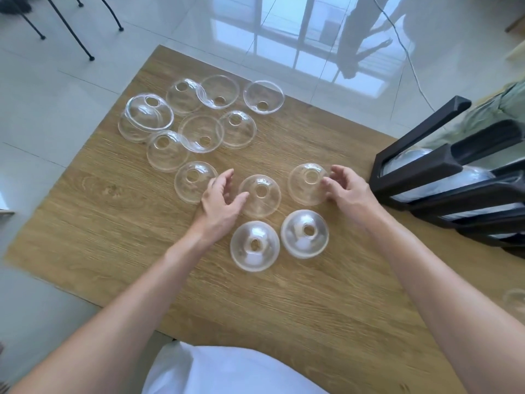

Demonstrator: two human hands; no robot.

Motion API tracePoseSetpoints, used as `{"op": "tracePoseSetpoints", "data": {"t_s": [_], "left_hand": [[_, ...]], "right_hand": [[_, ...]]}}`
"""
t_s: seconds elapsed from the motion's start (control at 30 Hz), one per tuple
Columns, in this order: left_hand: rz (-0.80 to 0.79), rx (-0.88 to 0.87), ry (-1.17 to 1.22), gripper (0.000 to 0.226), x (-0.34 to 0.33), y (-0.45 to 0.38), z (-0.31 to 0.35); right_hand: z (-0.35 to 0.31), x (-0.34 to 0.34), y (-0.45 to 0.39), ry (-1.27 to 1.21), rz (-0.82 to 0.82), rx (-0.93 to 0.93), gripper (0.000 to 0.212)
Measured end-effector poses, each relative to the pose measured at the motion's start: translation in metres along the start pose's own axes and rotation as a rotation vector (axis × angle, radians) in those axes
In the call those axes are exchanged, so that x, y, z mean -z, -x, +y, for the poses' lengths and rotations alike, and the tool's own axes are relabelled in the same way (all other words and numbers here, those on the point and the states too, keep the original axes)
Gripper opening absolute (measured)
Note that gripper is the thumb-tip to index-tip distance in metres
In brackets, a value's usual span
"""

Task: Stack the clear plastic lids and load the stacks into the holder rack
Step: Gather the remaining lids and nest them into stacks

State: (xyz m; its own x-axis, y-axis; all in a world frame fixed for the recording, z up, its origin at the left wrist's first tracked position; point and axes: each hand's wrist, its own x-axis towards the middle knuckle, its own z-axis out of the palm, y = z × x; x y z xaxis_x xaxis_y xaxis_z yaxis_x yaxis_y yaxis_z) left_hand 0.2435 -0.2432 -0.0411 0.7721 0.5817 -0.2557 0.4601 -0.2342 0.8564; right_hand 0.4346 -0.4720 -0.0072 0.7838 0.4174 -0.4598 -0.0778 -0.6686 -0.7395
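**Now two hands reach for clear lids on the desk**

Right now a person leans over a wooden desk [119, 223] with many clear plastic lids spread on it. Each lid is round like a little dome and has a hole in the top.

The left hand [223, 196] sits between two lids. Its fingers are loosely bent and hold nothing. The lid on its left [189, 180] lies just beside its fingers, partly behind them. The middle lid [262, 195] is just by its thumb; I cannot tell if the thumb touches it.

The right hand [348, 189] is at the right side of another lid [308, 184]. Its fingers curl at the rim of that lid, top and bottom, and seem to pinch it. The lid sits on the desk.

Two more lids lie closer to the person, side by side: one near the left arm [254, 245] and one near the right arm [304, 234].

A bigger bunch of lids [199, 118] lies at the far side of the desk. Some sit dome up, some are flipped like bowls, and some overlap.

A black holder rack [443, 166] stands at the right edge of the desk. Pale stacked things show between its bars.

The floor [42, 115] is shiny pale tile.
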Motion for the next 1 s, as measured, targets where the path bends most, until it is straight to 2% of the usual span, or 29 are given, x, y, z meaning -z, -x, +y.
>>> {"op": "tracePoseSetpoints", "data": {"t_s": [0.07, 0.13, 0.27, 0.4, 0.53, 0.73, 1.0], "left_hand": [[-0.04, -0.152, -0.17, 0.075, 0.001, 0.0, 0.005], [-0.111, -0.245, -0.287, 0.083, 0.001, -0.003, 0.013], [-0.296, -0.262, -0.521, 0.096, -0.003, -0.015, 0.032], [-0.348, -0.289, -0.707, 0.09, -0.012, -0.025, 0.04], [-0.268, -0.304, -0.704, 0.084, -0.013, -0.028, 0.046], [-0.159, -0.327, -0.615, 0.084, 0.0, -0.015, 0.051], [-0.109, -0.359, -0.414, 0.085, 0.019, 0.033, 0.055]], "right_hand": [[0.0, -0.002, -0.002, 0.276, 0.005, 0.119, 0.07], [-0.003, -0.006, -0.003, 0.388, 0.015, 0.209, 0.081], [-0.005, -0.019, -0.006, 0.518, 0.011, 0.305, 0.092], [0.0, -0.023, -0.01, 0.575, 0.001, 0.277, 0.099], [-0.006, -0.017, -0.005, 0.504, 0.019, 0.271, 0.099], [-0.012, -0.006, 0.039, 0.445, 0.099, 0.427, 0.094], [0.025, -0.018, 0.089, 0.525, 0.046, 0.499, 0.097]]}}
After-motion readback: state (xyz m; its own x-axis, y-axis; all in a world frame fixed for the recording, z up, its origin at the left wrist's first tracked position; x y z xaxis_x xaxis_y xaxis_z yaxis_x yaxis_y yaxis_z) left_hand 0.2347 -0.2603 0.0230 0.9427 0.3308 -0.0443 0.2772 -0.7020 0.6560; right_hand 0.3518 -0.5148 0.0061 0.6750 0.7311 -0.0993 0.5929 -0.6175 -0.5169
